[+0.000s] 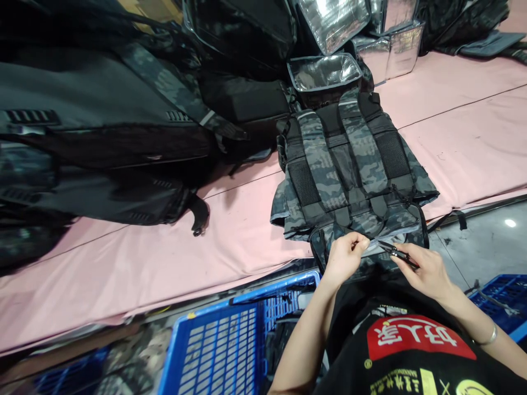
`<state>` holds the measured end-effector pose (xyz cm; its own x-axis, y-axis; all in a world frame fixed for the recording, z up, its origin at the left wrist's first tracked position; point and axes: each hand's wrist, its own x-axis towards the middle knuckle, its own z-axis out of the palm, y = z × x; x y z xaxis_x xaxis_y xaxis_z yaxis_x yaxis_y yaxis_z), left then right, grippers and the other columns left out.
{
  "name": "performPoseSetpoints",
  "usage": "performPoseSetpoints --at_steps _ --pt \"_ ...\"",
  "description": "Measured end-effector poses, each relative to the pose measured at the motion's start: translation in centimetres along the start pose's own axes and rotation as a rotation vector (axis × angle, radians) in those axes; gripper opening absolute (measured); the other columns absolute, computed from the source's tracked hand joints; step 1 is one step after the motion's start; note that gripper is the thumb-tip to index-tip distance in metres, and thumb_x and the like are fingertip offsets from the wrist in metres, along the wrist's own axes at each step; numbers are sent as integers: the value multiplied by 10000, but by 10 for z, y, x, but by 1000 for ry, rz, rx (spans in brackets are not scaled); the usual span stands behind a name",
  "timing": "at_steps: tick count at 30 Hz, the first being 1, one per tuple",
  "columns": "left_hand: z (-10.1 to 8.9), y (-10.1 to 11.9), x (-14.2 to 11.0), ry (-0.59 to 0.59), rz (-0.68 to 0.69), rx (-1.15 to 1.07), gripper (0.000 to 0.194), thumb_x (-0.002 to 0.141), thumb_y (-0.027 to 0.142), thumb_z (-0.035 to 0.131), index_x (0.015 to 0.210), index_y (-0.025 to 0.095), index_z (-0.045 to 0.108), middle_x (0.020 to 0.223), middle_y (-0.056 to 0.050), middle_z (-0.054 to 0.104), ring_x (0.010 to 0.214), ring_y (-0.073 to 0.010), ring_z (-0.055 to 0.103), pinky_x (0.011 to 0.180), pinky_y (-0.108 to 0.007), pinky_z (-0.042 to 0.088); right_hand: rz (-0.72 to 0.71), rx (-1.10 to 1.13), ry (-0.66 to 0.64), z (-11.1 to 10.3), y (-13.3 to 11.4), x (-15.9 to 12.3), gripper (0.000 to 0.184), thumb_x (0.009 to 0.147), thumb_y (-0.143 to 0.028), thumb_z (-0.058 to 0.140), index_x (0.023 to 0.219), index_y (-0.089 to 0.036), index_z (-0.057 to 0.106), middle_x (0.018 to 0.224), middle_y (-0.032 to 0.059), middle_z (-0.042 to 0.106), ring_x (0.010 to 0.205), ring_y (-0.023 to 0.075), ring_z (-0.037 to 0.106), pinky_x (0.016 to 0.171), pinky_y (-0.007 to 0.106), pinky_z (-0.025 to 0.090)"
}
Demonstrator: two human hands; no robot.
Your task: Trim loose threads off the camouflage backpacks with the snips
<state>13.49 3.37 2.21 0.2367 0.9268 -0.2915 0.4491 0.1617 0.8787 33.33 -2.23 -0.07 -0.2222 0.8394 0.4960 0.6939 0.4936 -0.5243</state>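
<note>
A grey camouflage backpack (349,170) lies back-side up on the pink table (230,241), its straps toward me and its near edge hanging over the table's front. My left hand (345,257) is closed, pinching the fabric at that near edge. My right hand (424,270) holds small black thread snips (394,252), their tips pointing left at the backpack's edge close to my left fingers.
A pile of dark backpacks (107,137) fills the table's left and back. Open bags with silver lining (325,71) stand behind the camouflage backpack. A blue plastic crate (222,345) sits below the table's front edge, another blue crate (500,299) at right.
</note>
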Motion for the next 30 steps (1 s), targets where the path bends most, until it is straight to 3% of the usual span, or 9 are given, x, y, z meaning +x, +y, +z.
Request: performPoseSetpoints --at_steps 12,15,18,20,22,25,28,30 --pt "-2 1 0 -35 1 41 246 768 342 497 732 124 605 637 -4 542 586 -96 437 559 -205 320 -119 -69 -49 1 12 4 216 814 -173 571 1028 -150 558 790 27 629 657 111 587 601 229 442" --pt "-2 0 0 -25 10 25 241 770 340 500 738 125 605 663 -10 563 605 -102 459 571 -205 342 -55 71 -27 -2 6 6 213 810 -162 575 1021 -171 548 789 12 626 649 95 587 595 200 447" --pt "1 1 -3 -13 60 49 219 786 316 490 758 137 613 690 -14 597 635 -112 505 592 -208 369 118 209 29 -1 -1 12 274 821 -227 574 1079 -175 499 822 21 632 631 98 586 565 189 456" --pt "2 2 -5 3 118 78 195 792 289 493 759 147 623 725 -17 624 687 -122 543 636 -213 392 176 162 50 2 -1 18 300 820 -264 571 1095 -166 501 839 30 638 605 101 580 547 193 457" --pt "-2 1 -6 14 160 32 207 807 289 491 768 147 636 770 -31 644 733 -131 570 693 -223 419 152 47 65 6 2 24 198 815 -243 556 999 -171 556 793 11 635 560 87 560 519 184 438" --pt "-20 -10 -9 149 146 -148 277 837 332 462 869 122 640 806 -67 648 749 -136 585 717 -237 450 154 -53 94 10 12 28 75 811 -225 547 853 -177 587 717 -19 617 538 74 540 514 177 414" --pt "-45 -30 -20 386 91 -223 310 822 361 487 942 102 609 784 -68 631 686 -115 563 665 -226 450 223 -59 76 12 21 23 118 810 -283 575 870 -183 599 704 -33 612 520 66 518 513 176 403" --pt "-54 -47 -34 447 35 -246 305 803 381 518 899 104 605 734 -47 615 595 -87 519 611 -210 429 253 -57 47 12 25 17 142 810 -308 579 884 -188 602 716 -32 616 527 70 525 512 175 404"
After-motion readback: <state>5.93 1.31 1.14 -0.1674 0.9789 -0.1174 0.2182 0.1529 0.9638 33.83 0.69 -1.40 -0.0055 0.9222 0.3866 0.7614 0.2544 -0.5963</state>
